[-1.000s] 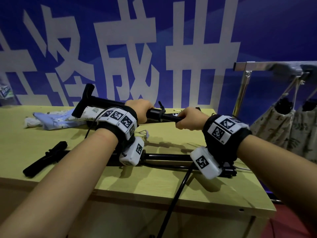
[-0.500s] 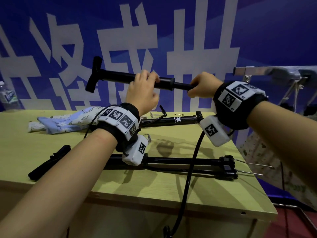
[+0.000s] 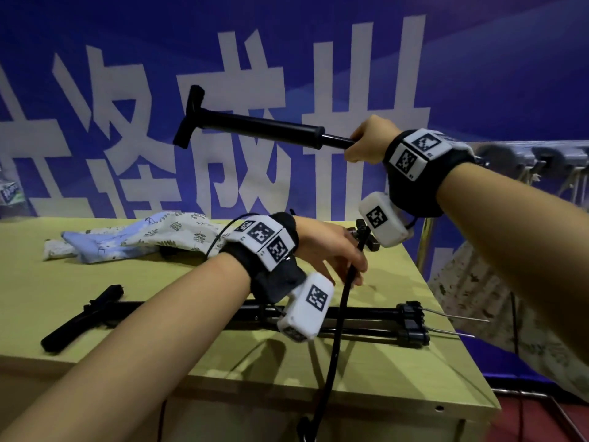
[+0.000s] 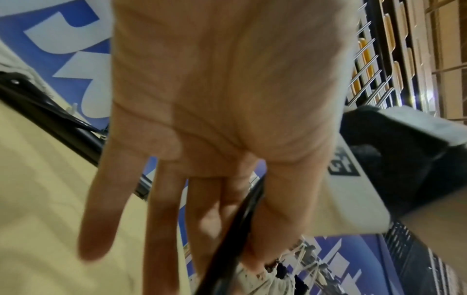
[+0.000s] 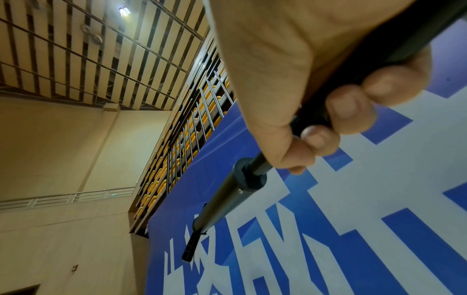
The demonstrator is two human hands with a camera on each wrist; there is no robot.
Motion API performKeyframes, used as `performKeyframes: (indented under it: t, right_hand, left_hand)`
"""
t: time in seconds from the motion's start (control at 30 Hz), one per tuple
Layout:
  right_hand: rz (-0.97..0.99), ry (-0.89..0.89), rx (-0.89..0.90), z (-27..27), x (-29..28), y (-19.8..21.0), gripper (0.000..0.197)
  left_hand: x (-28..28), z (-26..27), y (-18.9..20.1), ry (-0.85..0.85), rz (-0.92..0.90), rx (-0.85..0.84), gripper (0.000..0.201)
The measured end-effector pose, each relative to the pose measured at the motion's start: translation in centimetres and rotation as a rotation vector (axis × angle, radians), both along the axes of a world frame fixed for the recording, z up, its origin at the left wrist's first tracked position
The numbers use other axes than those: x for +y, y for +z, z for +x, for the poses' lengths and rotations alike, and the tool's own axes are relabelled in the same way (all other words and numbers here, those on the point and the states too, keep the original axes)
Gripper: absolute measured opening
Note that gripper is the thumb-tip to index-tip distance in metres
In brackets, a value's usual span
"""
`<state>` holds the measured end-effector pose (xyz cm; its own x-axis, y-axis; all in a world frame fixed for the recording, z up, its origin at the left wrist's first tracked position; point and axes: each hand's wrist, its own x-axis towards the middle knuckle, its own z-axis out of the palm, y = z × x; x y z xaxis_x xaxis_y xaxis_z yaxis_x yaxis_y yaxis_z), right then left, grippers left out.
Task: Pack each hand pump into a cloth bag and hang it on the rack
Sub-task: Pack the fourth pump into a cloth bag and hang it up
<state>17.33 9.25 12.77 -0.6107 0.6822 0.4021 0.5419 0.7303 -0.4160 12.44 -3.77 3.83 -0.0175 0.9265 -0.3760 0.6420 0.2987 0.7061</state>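
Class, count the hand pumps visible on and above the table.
4 hand pumps: one raised in the right hand; two lying side by side along the table's front edge; one at the back, mostly hidden behind the left hand.

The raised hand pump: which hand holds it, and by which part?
The right hand grips the raised hand pump by its thin rod end. The left hand touches only the black hose.

The raised hand pump (image 3: 255,126) in the upper middle of the frame is plain black, as are the pumps (image 3: 350,317) lying low on the pale yellow-green surface (image 3: 95,314). The cloth bag (image 3: 140,237) at centre left is cream with a dark leaf print and light blue patches. The backdrop (image 3: 478,59) behind is deep blue with white characters.
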Motion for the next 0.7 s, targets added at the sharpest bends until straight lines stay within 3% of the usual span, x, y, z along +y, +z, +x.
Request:
performKeyframes:
  t: [0.13, 0.27, 0.43, 0.6, 0.7]
  right_hand:
    - [-0.024, 0.01, 0.038, 1.1, 0.4, 0.4, 0.028]
    - [-0.038, 0.031, 0.032, 1.9, 0.3, 0.1, 0.028]
    - [-0.055, 0.075, 0.013, 2.0, -0.5, -1.1, 0.022]
    - [-0.067, 0.115, -0.087, 2.5, -1.5, -2.8, 0.016]
    - [-0.044, 0.125, -0.165, 2.6, -2.2, -4.1, 0.019]
  left_hand:
    - [-0.8, -0.9, 0.2, -0.026, -0.126, -0.036, 0.026]
    - [-1.6, -1.7, 1.2, 0.054, -0.15, 0.055, 0.02]
    - [-2.1, -1.1, 1.4, 0.0, -0.317, 0.151, 0.027]
    - [-2.8, 0.3, -0.8, 0.119, -0.328, 0.206, 0.028]
    - [-3.5, 1.1, -0.2, 0.115, -0.347, 0.292, 0.026]
